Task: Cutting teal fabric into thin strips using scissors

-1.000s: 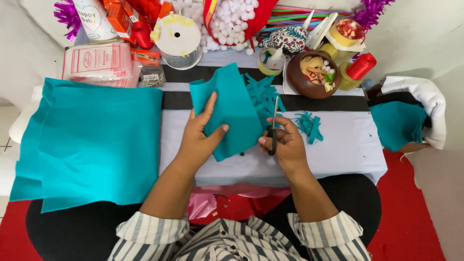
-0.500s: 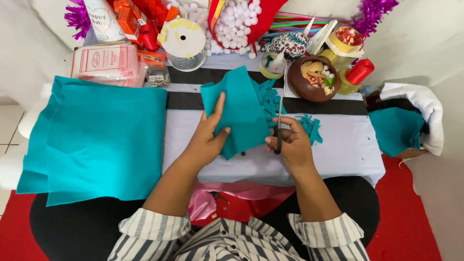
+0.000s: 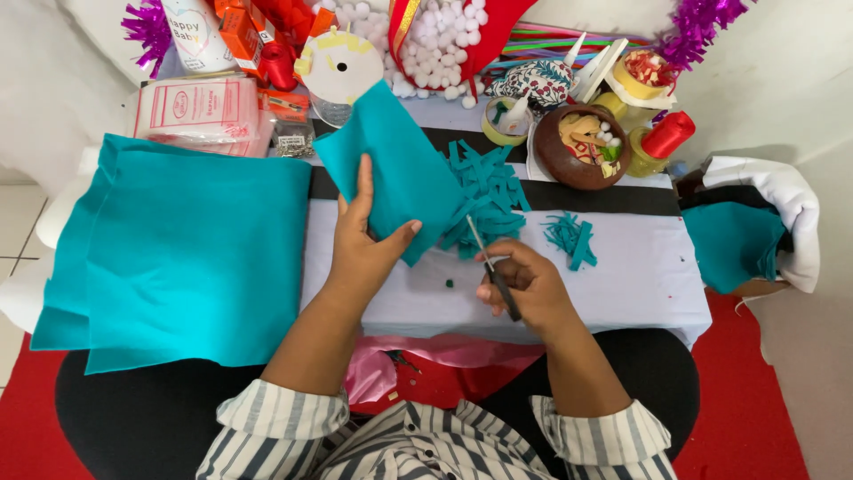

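While left hand point(image 3: 360, 253) pinched the felt piece point(image 3: 395, 169) at frame centre, right hand point(image 3: 524, 289) was clamped on scissors point(image 3: 493, 271) (blades looked shut). Risk: blade tip close to left thumb; floppy felt could skew a cut.

Bright even light, soft shadows, sharp focus, slight edge distortion.

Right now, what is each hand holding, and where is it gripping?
The left hand pinches a teal felt piece at its lower edge, thumb in front. The right hand holds scissors by the handles, blades pointing at the cut strips.
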